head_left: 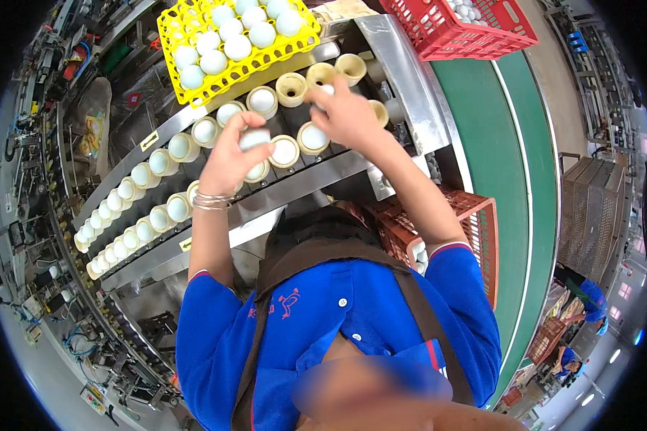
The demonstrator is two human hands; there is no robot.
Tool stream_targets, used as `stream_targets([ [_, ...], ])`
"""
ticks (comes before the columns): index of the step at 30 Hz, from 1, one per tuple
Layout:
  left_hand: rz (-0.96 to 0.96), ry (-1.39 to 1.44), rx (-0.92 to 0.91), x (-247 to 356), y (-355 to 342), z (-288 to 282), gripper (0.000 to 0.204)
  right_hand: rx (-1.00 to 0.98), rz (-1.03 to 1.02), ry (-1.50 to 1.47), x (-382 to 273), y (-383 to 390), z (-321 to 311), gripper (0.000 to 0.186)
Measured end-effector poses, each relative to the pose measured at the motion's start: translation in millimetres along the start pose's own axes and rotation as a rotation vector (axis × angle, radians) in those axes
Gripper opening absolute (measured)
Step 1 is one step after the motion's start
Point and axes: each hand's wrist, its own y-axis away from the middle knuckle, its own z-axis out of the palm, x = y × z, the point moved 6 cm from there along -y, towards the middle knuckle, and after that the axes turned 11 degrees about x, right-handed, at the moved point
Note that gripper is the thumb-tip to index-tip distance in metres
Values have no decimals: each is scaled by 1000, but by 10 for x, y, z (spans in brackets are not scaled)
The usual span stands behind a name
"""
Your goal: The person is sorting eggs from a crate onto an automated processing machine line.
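My left hand grips a white egg between thumb and fingers, over the lower row of cream cups. My right hand is curled over the upper row's right end, its fingers round another white egg, partly hidden. Two slanting rows of cream cups run along a steel conveyor, most holding white eggs. Several upper cups at the right end look empty. A yellow plastic tray of pale eggs sits just above the rows.
A red crate of eggs is at top right, another crate beside me at lower right. A green belt runs along my right, past metal racks. Co-workers in blue are at far right; machinery fills the left.
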Motion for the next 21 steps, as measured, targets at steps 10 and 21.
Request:
stream_targets([
  [10, 529, -751, 266, 130, -610, -29, 34, 335, 45, -66, 215, -786, 243, 25],
  [21, 735, -940, 211, 93, -525, 491, 39, 240, 115, -514, 941, 966, -1068, 27],
])
